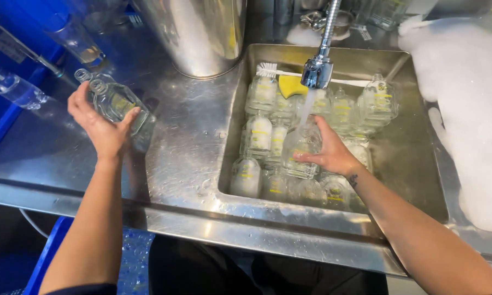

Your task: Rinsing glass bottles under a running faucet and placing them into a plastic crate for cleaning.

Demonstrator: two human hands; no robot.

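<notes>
The left hand (101,128) grips a clear glass bottle (120,109) over the wet stainless steel counter (186,147). The fingers are closed around its body, the thumb on the near side. The bottle is smooth and flat-sided, with a yellow label and a short round neck. Its long axis lies tilted, and the open mouth points up and to the left, toward the blue plastic crate (5,65).

The right hand (328,153) is inside the steel sink (410,164). Its fingers are bent around a second clear bottle (298,155), which it holds under the thin stream of water from the chrome tap (318,68). This bottle lies nearly flat, with its neck toward the far wall of the sink.

Many similar glass bottles (262,134) fill the sink bottom, packed side by side and touching, most with necks toward the back. Between them there is almost no free room; the right part of the sink floor is bare metal. At the far wall lie a white bottle brush (270,70) and a yellow sponge (291,86).

White foam (470,109), soft and bubbly, covers the area to the right of the sink. A large round steel pot (202,33) stands on the counter behind, near the sink's left edge. The counter between the left hand and the sink rim is open and shiny with water drops.
</notes>
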